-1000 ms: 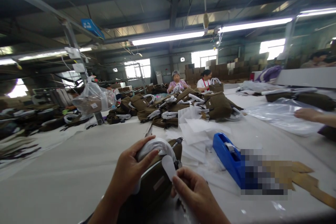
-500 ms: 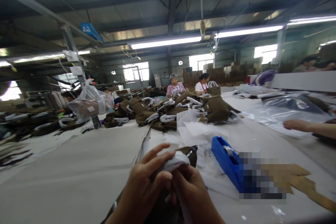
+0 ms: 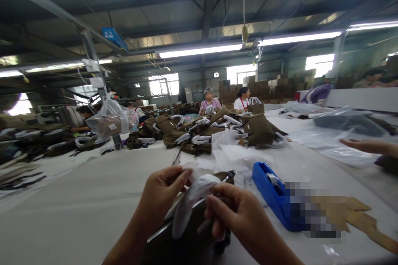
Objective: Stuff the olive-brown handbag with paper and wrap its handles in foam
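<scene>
A dark olive bag (image 3: 177, 242) lies on the pale table (image 3: 77, 198) right in front of me. Its handle is wrapped in white paper (image 3: 189, 201). My left hand (image 3: 160, 196) pinches the upper end of that wrap with thumb and fingers. From the right, my right hand (image 3: 236, 215) grips the wrapped handle, its fingers curled over it. A metal clasp (image 3: 229, 174) of the bag pokes out behind the wrap.
A blue tape dispenser (image 3: 270, 194) stands just right of my hands, with cardboard pieces (image 3: 360, 215) beyond it. White paper sheets (image 3: 236, 153) and a heap of olive bags (image 3: 214, 130) lie further back. Another person's hand (image 3: 363, 145) rests on clear plastic at the right. Two people sit far behind.
The white wrap has loosened and now hangs lower over the bag. My right hand slid to the right along the handle; the bag tilted toward me.
</scene>
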`<move>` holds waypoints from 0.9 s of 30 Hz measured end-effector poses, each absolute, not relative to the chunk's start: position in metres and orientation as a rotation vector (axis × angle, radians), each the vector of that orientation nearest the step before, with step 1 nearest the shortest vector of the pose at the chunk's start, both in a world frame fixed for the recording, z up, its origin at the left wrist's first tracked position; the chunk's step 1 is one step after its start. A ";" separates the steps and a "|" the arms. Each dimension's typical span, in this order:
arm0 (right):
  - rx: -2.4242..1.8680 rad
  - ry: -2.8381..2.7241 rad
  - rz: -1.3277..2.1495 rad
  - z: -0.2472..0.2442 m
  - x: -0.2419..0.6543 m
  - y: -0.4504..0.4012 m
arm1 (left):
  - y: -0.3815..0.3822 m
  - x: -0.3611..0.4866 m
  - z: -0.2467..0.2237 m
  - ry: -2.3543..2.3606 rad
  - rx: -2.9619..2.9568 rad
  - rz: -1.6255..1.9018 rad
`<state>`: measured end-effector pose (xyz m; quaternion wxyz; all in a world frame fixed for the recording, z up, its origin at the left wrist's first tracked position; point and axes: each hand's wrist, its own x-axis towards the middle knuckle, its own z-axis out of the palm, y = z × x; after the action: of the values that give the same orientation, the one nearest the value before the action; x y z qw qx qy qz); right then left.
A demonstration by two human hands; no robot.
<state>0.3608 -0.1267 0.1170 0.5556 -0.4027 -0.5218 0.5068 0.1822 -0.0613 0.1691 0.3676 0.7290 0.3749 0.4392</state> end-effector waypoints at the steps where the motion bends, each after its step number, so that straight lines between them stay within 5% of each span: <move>1: -0.940 -1.210 1.123 0.119 0.364 -0.130 | -0.061 0.183 0.169 0.965 1.874 1.153; 8: -0.615 -1.137 1.356 0.131 0.370 -0.136 | -0.066 0.189 0.171 0.928 1.834 1.302; 15: -0.809 -1.342 0.757 0.138 0.363 -0.119 | -0.077 0.193 0.177 0.892 1.862 1.444; 27: -0.945 -1.386 0.934 0.154 0.366 -0.108 | -0.079 0.198 0.177 0.909 2.127 1.603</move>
<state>0.3658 -0.1083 0.1536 0.5736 -0.4031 -0.5913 0.3985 0.1978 -0.0794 0.1773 0.1628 0.7457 0.3186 0.5621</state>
